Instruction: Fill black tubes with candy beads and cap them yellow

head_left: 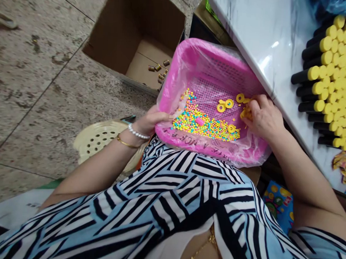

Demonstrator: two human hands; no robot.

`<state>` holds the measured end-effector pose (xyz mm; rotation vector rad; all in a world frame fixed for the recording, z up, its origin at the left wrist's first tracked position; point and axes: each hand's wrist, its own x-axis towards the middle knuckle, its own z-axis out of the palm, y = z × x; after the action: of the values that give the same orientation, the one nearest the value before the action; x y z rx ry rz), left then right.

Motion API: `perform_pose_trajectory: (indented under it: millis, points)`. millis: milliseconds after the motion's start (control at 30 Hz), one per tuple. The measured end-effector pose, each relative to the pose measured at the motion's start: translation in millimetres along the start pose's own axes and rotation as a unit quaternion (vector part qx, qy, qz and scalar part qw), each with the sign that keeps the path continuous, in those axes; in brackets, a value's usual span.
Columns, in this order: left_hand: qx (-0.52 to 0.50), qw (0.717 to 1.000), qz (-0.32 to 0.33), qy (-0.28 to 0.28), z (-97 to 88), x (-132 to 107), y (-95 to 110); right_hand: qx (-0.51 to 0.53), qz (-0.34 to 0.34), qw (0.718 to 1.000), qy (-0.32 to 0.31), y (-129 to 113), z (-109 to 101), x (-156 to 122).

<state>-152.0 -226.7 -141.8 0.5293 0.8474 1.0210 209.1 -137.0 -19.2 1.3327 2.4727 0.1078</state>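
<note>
My left hand (154,121) grips the left rim of a pink plastic basket (184,55), thumb inside over its clear plastic lining. Many small beads (192,120) in yellow, pink, blue and orange lie along the near side of the basket, with a small pink piece (200,121) among them. Inside the right end, my right hand (264,114) is curled with its fingers on a bunch of yellow plastic ring-shaped pieces (246,113); its fingertips are partly hidden. Several loose yellow ring pieces (225,105) lie nearby on the mesh bottom.
A cardboard box (134,32) on the floor holds several small metallic cylinders (155,68). On the marble-patterned table (268,46) at right, many black tubes with yellow caps (332,79) are stacked. A cream stool with holes (99,141) stands at left.
</note>
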Motion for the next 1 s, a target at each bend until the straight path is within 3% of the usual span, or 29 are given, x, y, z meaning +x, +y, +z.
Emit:
perform_pose_trajectory:
  millis: [167, 333, 400, 500, 567, 633, 700, 833, 1000]
  points:
    - [-0.04, 0.999, 0.011, 0.022, -14.5, 15, -3, 0.025, -0.001, 1.0, -0.011, -11, 4, -4]
    - [-0.015, 1.0, 0.02, -0.008, 1.1, 5, -6, 0.004, 0.075, 0.997, -0.001, -5, 10, -8]
    - [-0.009, 1.0, 0.005, -0.013, 9.7, -3, -4, 0.002, 0.075, 0.997, 0.01, -9, 6, -6]
    - [-0.029, 1.0, 0.002, -0.007, 17.9, -10, -1, 0.028, 0.016, 0.998, 0.053, -26, -3, 5]
    - [-0.028, 1.0, 0.006, -0.007, 18.8, -11, 1, 0.059, -0.068, 0.993, 0.071, -37, -5, 18]
    - [-0.01, 1.0, 0.004, -0.008, 15.2, -10, 0, 0.086, -0.155, 0.982, 0.06, -41, -1, 32]
    - [0.005, 1.0, 0.001, -0.007, 8.2, -5, -3, 0.102, -0.187, 0.976, 0.041, -37, 6, 43]
    - [-0.013, 1.0, 0.009, -0.001, -5.5, 10, -10, 0.086, -0.088, 0.992, 0.026, -16, 17, 44]
    - [-0.011, 1.0, 0.017, -0.003, -6.4, 16, -11, 0.018, -0.09, 0.996, 0.002, 0, 13, 23]
